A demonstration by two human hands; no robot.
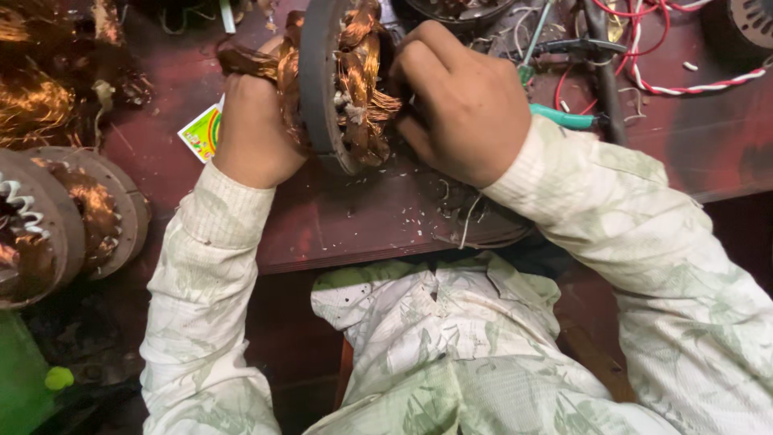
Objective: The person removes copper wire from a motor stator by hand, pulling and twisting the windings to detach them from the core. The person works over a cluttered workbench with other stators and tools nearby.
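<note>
A grey round motor stator point(322, 80) with copper wire windings point(360, 89) stands on edge on the dark red workbench point(338, 217). My left hand point(254, 129) grips its left side, fingers wrapped over the copper coils there. My right hand point(459, 109) presses against the right face, fingers curled into the copper windings; what the fingertips hold is hidden. Both arms wear pale patterned sleeves.
More stators with copper coils point(72, 217) lie at the left edge, and loose copper wire point(40, 89) sits at the far left. A small colourful card point(201, 133) lies behind my left hand. Red and white cables point(668, 76), a green-handled tool point(568, 119) at right.
</note>
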